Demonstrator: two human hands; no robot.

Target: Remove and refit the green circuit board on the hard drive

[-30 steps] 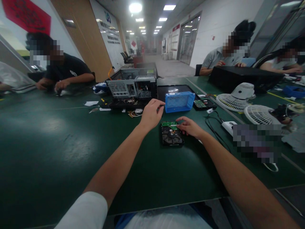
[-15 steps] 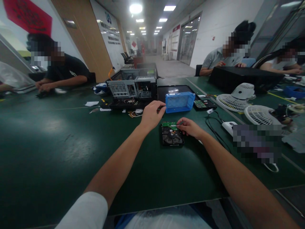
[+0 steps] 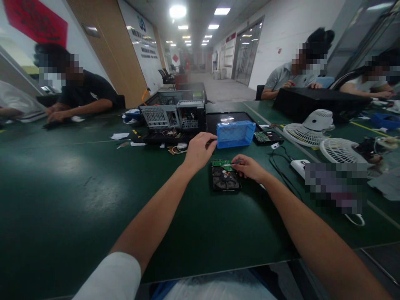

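A hard drive (image 3: 226,180) lies on the green table, its underside up, with a green circuit board (image 3: 221,164) across its far end. My right hand (image 3: 248,167) reaches in from the right, thumb and forefinger pinched at the board's right edge. Whatever is between those fingertips is too small to tell. Just beyond the drive, a blue plastic bin (image 3: 236,135) has its open side towards me. My left hand (image 3: 200,152) is closed in a pinch by the bin's left edge; I cannot tell whether it grips the edge or something small.
An opened computer case (image 3: 175,114) stands beyond my left hand. A second drive with a green board (image 3: 268,136) lies right of the bin. White fan parts (image 3: 306,132), a power strip (image 3: 300,167) and cables are further right. Several people sit around the table.
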